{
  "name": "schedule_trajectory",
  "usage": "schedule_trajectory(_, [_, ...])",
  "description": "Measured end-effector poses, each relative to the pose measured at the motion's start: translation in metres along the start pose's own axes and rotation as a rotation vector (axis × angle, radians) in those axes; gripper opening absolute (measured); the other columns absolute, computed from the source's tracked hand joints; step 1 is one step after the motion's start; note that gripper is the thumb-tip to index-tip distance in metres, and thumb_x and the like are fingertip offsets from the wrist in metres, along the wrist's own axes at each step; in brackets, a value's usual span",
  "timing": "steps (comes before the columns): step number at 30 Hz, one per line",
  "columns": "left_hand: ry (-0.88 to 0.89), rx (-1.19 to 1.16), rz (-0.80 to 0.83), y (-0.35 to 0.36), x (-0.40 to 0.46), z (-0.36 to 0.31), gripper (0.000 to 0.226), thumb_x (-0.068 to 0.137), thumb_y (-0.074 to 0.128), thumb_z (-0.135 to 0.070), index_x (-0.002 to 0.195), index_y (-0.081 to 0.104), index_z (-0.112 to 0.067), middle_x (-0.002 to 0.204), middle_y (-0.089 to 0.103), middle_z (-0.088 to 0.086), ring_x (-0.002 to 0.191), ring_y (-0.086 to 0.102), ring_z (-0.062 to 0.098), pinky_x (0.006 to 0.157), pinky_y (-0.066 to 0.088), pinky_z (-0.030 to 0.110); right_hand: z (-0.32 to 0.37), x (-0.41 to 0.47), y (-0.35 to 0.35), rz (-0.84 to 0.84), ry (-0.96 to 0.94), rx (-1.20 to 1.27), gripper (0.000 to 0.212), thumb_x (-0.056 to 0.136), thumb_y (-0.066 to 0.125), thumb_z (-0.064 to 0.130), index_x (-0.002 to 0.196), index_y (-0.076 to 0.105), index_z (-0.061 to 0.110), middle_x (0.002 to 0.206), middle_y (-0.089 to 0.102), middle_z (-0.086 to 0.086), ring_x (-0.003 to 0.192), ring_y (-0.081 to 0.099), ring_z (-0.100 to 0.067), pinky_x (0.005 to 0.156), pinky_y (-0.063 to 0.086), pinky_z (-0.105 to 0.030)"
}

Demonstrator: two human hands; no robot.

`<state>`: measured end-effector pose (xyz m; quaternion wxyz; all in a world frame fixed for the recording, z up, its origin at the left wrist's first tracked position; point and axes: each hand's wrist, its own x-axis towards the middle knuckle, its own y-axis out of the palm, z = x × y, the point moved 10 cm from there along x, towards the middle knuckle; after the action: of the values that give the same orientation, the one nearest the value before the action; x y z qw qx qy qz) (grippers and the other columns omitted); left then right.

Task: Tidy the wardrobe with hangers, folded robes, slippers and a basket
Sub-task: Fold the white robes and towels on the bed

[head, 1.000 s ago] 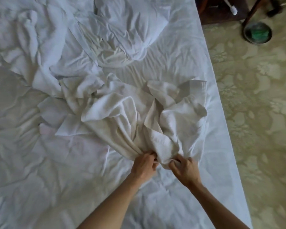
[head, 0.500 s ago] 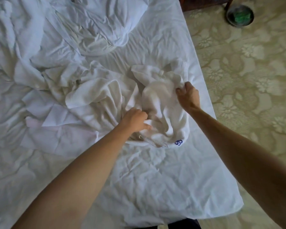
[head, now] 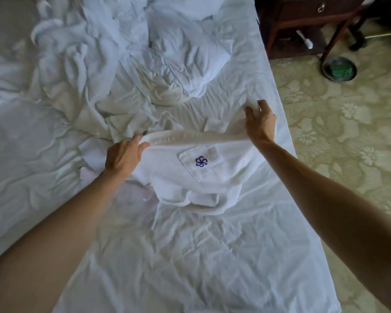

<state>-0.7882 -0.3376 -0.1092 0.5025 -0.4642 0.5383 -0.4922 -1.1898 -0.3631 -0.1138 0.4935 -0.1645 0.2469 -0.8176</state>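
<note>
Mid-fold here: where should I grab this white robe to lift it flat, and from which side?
Grip the robe along its thick rolled top edge, reaching from the near side, one hand at each end. The left hand and right hand hold it so; the pocket panel hangs smooth below.

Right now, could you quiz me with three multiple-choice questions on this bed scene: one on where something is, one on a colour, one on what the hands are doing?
1. Where does the round dish with green contents sit?
A. on the bed
B. on the patterned floor by the dark wooden table
C. on the pillow

2. What colour is the emblem on the robe's pocket?
A. red
B. gold
C. blue-purple

3. What are the two hands doing?
A. both gripping the robe
B. both resting flat on the sheet
C. one holding a hanger

Answers:
B, the dish is on the floor near the table.
C, the emblem on the robe.
A, left hand and right hand hold its thick edge.
</note>
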Motion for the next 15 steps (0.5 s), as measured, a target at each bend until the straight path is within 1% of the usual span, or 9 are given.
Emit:
schedule_trajectory(3, [-0.046,0.021,-0.045,-0.042,0.006,0.04,0.046,0.103,0.04,-0.047,0.118,0.056,-0.007,0.095,0.07,0.029,0.091,0.066,0.047,0.072,0.048,0.046,0.045,-0.004,0.017,0.03,0.039,0.061,0.034,0.097,0.058,0.03,0.114,0.06,0.002,0.105,0.069,-0.018,0.101,0.063,-0.034,0.077,0.042,-0.031])
schedule_trajectory(5, [-0.088,0.014,-0.055,-0.063,0.007,0.071,0.047,0.103,0.039,-0.049,0.118,0.054,-0.007,0.098,0.069,0.028,0.093,0.065,0.046,0.073,0.048,0.046,0.08,-0.007,0.033,0.05,0.037,0.099,0.032,0.096,0.058,0.029,0.112,0.061,0.002,0.101,0.067,-0.016,0.099,0.063,-0.034,0.081,0.046,-0.034])
schedule_trajectory(7, [-0.135,0.011,-0.059,-0.078,0.004,0.106,0.048,0.103,0.037,-0.051,0.117,0.054,-0.008,0.102,0.069,0.027,0.095,0.065,0.046,0.075,0.048,0.046,0.117,-0.012,0.053,0.069,0.007,0.124,0.028,0.096,0.057,0.03,0.106,0.061,0.003,0.091,0.064,-0.01,0.093,0.063,-0.032,0.077,0.048,-0.036])
schedule_trajectory(9, [-0.195,0.015,-0.055,-0.092,-0.004,0.145,0.047,0.104,0.037,-0.049,0.117,0.054,-0.007,0.105,0.068,0.027,0.096,0.064,0.046,0.077,0.047,0.046,0.153,-0.021,0.078,0.099,-0.014,0.142,0.027,0.096,0.055,0.03,0.106,0.06,0.005,0.091,0.063,-0.006,0.091,0.063,-0.029,0.074,0.045,-0.032])
schedule_trajectory(10, [-0.228,0.013,-0.054,-0.098,-0.01,0.164,0.047,0.104,0.037,-0.048,0.117,0.054,-0.007,0.105,0.067,0.028,0.097,0.064,0.046,0.077,0.046,0.046,0.171,-0.026,0.091,0.115,-0.028,0.151,0.028,0.097,0.054,0.029,0.107,0.06,0.005,0.093,0.064,-0.007,0.092,0.062,-0.029,0.073,0.044,-0.031])
schedule_trajectory(13, [-0.328,-0.005,-0.064,-0.113,-0.031,0.223,0.046,0.104,0.037,-0.047,0.116,0.053,-0.005,0.105,0.066,0.029,0.097,0.063,0.047,0.078,0.046,0.047,0.221,-0.041,0.135,0.164,-0.061,0.167,0.03,0.098,0.054,0.029,0.11,0.058,0.003,0.103,0.068,-0.016,0.098,0.062,-0.034,0.078,0.044,-0.035])
schedule_trajectory(15, [-0.372,-0.039,-0.075,-0.118,-0.041,0.256,0.047,0.104,0.037,-0.048,0.115,0.052,-0.005,0.105,0.065,0.029,0.097,0.062,0.047,0.078,0.047,0.049,0.244,-0.049,0.162,0.189,-0.065,0.189,0.031,0.098,0.054,0.03,0.111,0.057,0.002,0.104,0.068,-0.017,0.098,0.062,-0.034,0.077,0.044,-0.033])
